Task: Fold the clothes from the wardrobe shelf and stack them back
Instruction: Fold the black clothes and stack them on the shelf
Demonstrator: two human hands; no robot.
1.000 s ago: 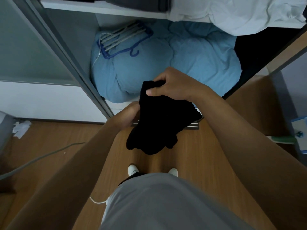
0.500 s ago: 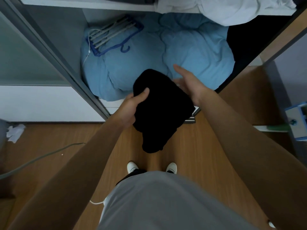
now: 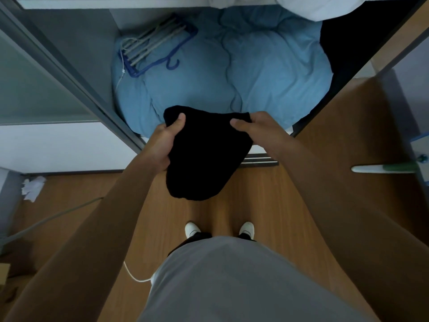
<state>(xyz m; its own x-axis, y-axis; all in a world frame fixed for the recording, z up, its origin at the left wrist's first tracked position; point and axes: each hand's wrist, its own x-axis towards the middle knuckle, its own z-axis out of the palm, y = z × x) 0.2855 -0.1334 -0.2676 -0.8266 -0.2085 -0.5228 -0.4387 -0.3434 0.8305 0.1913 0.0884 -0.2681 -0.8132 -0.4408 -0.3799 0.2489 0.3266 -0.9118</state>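
The black garment (image 3: 204,154) hangs between both hands, left hand (image 3: 162,142) and right hand (image 3: 257,126) pinching its top corners.

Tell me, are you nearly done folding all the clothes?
Not nearly, it seems. Done: no folded stack shows in this view. In hand: the left hand and right hand both grip a black garment, which looks only partly folded. Left: finishing it, setting it on the shelf, then folding the rumpled white cloth hanging over that shelf's edge.
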